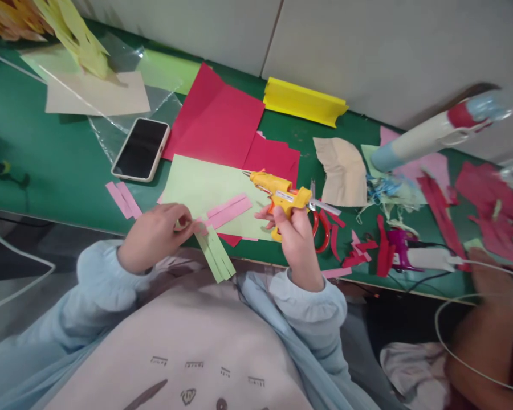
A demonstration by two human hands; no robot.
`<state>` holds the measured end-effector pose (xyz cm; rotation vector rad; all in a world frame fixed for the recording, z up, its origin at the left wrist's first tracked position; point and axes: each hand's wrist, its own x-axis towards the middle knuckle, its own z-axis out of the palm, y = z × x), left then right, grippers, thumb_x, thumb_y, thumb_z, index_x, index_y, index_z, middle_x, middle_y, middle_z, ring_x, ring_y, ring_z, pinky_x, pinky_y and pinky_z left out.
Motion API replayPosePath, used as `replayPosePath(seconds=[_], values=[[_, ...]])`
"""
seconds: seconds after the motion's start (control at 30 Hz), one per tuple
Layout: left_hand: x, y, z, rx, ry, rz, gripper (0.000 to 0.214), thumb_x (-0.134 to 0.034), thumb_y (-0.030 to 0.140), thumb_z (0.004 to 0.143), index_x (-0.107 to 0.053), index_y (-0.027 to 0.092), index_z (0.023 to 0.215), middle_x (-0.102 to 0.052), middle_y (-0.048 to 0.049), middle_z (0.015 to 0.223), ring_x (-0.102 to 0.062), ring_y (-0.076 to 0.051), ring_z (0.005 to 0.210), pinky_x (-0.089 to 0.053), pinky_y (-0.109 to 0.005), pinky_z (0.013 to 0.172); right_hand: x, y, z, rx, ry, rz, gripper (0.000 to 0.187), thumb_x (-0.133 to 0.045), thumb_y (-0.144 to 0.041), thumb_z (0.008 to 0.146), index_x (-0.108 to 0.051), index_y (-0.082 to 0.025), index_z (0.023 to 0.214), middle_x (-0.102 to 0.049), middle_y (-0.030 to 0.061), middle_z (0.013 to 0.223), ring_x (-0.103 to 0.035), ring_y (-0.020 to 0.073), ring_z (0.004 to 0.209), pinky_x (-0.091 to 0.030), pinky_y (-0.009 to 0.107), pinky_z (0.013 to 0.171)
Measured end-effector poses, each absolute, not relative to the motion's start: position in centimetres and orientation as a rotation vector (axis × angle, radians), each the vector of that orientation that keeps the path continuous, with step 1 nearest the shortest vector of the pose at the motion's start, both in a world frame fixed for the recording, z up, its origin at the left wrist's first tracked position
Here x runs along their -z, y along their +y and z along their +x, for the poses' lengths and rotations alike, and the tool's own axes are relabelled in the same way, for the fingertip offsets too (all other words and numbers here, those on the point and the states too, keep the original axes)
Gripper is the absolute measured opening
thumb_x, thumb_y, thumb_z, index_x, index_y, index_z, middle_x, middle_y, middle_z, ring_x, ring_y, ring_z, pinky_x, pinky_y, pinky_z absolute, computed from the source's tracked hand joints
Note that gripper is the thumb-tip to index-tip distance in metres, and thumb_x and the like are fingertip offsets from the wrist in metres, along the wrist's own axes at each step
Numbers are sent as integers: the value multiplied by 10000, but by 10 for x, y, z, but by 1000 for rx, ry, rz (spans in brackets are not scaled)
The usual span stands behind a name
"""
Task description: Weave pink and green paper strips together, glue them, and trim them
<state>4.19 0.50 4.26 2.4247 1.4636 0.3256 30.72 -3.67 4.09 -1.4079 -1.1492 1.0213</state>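
Observation:
My left hand [158,234] pinches the joined ends of some paper strips near the table's front edge. A pink paper strip [231,210] runs up and right from the fingertips, and slit light green paper strips [217,256] hang down over the edge. In my right hand [296,239] is a yellow hot glue gun [277,191], its nozzle aimed left and a clear glue stick poking out at the back. Beneath the gun lies a light green paper sheet [188,176]. Red-handled scissors [324,232] lie partly hidden behind my right hand.
A smartphone [141,149] lies left of red paper sheets [222,119]. Along the wall rests a folded yellow piece [303,101]. Pink strips [123,199] sit at left. To the right are a bottle [427,139], paper scraps, a purple device [404,250] with cables, and another person's arm [487,319].

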Motion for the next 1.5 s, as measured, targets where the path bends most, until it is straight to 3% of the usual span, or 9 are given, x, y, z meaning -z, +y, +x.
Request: replayPosePath(seconds=[0.13,0.27,0.4,0.53,0.67,0.97,1.23,1.5], values=[[-39,-26,42,-36,1415,2207,551,-343,523,949,-542,189,559,-519,-12,499,-422,-126,455,-251,-285,496,-52,-33,318,-1054,-1131,-1391,278,-546,-505,917,-524,-243,1008,-666,9,891,-718,170,799,-513,271,604],[-18,-43,48,27,1169,1886,526,-383,551,934,-678,192,686,-690,-39,685,-585,-149,607,-398,-262,593,-59,-28,323,-1169,-1148,-1341,296,-575,-511,900,-512,-238,997,-673,23,905,-728,178,785,-502,256,561],[6,-52,60,-106,1089,1455,539,-444,606,889,-680,153,716,-700,-66,671,-592,-147,548,-462,-254,545,-59,-21,320,-1278,-1173,-1280,358,-601,-532,874,-500,-231,1041,-679,42,931,-732,198,806,-506,263,548],[9,-59,70,-248,1040,1208,430,-560,546,845,-692,139,802,-709,-61,704,-625,-145,598,-515,-248,592,-55,-18,315,-1360,-1193,-1233,367,-619,-538,857,-493,-230,1014,-674,41,945,-732,198,832,-499,251,545],[-1,-57,71,-230,995,1250,378,-585,500,838,-664,137,770,-657,-29,614,-600,-129,558,-478,-222,540,-53,-19,310,-1371,-1214,-1219,388,-630,-550,844,-488,-238,1025,-672,32,924,-729,196,833,-484,237,519],[-22,-32,52,81,796,1489,333,-594,467,808,-622,152,705,-646,-22,617,-602,-137,567,-462,-213,534,-48,-33,305,-1380,-1185,-1234,390,-615,-559,850,-494,-235,1029,-684,37,928,-721,192,820,-494,244,514],[-37,1,24,39,1070,1650,353,-559,502,800,-588,183,652,-619,-5,560,-605,-149,515,-462,-229,496,-43,-32,296,-1354,-1169,-1270,400,-613,-544,848,-485,-238,1071,-674,35,940,-716,200,871,-500,246,528],[-24,-14,24,198,986,1573,514,-524,661,808,-664,170,751,-706,-63,744,-654,-174,635,-477,-231,529,-28,-24,281,-1414,-1114,-1266,392,-631,-547,830,-503,-251,1053,-685,13,922,-701,183,894,-550,278,626]])
